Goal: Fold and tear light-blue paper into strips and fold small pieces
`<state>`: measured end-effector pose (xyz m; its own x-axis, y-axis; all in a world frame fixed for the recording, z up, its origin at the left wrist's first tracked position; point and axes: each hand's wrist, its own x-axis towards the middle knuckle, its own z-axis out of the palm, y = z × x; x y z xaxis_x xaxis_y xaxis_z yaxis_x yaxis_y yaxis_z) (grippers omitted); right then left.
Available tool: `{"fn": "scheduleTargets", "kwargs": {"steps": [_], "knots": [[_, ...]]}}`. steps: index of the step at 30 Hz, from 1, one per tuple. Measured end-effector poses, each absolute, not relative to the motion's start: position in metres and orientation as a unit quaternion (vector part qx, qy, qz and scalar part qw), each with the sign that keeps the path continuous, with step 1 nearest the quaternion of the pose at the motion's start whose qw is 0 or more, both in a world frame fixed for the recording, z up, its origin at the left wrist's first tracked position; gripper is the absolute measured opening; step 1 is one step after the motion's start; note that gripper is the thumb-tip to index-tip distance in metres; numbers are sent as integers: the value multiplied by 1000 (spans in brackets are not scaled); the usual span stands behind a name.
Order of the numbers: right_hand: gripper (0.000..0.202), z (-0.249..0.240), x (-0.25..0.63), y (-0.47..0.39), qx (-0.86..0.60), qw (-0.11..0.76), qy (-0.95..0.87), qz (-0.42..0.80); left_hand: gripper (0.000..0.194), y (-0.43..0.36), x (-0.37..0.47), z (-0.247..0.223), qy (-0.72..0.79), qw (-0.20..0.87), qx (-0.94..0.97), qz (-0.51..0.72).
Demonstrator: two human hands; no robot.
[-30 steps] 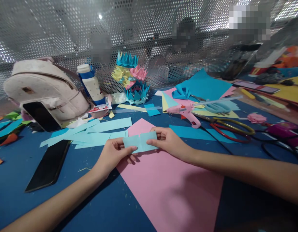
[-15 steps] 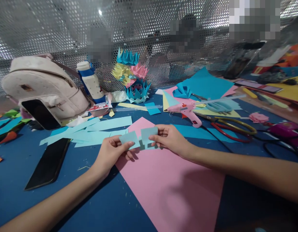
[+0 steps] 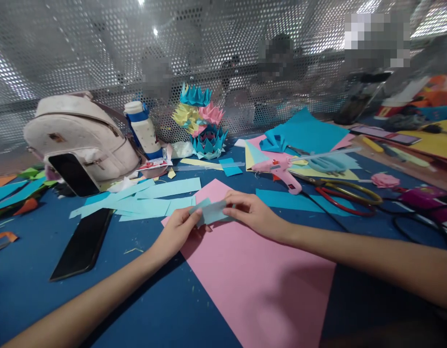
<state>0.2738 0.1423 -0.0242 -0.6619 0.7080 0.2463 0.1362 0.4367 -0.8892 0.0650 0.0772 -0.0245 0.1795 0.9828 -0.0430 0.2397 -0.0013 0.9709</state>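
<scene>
Pale blue paper pieces (image 3: 213, 212) are held between both hands above a large pink sheet (image 3: 260, 270), one overlapping the other. My left hand (image 3: 180, 227) pinches them at the left end, thumb on top and fingers behind. My right hand (image 3: 250, 212) pinches the right end between thumb and fingers. Whether the two pieces are stuck together or only lie over each other, I cannot tell. Behind my left hand lie several pale blue paper strips (image 3: 151, 205), partly over a dark phone (image 3: 83, 246).
A pink glue gun (image 3: 277, 169), its cord and scissors (image 3: 349, 193) lie at right. Folded paper flowers (image 3: 200, 116) stand at the back, near a bottle (image 3: 143, 130) and a white backpack (image 3: 78, 125) with another phone (image 3: 74, 174) against it. A perforated metal screen (image 3: 227, 43) rises behind.
The two pale blue paper pieces, held apart before, now overlap between my hands. My left hand has come closer to my right. The view has shifted slightly.
</scene>
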Motion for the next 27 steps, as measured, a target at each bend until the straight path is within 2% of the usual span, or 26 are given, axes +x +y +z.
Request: {"fn": "scheduleTargets", "kwargs": {"steps": [5, 9, 12, 14, 17, 21, 24, 27], "knots": [[37, -25, 273, 139, -273, 293, -744, 534, 58, 70, 71, -19, 524, 439, 636, 359], [22, -19, 273, 136, -277, 272, -762, 517, 59, 65, 76, -14, 502, 447, 653, 349], [23, -16, 273, 137, -286, 273, -791, 468, 59, 64, 78, -11, 491, 425, 677, 348], [23, -17, 273, 137, -290, 282, -800, 444, 48, 64, 79, -10, 496, 384, 702, 338], [18, -18, 272, 137, -289, 274, -808, 434, 22, 66, 77, -10, 521, 317, 713, 346], [10, -19, 272, 137, -287, 265, -824, 411, 19, 76, 68, -11, 534, 292, 704, 365], [25, -19, 274, 140, -279, 276, -861, 324, 23, 84, 58, -12, 545, 273, 728, 314], [48, -15, 278, 144, -292, 222, -897, 245, 24, 89, 49, -10, 549, 201, 756, 294]]}}
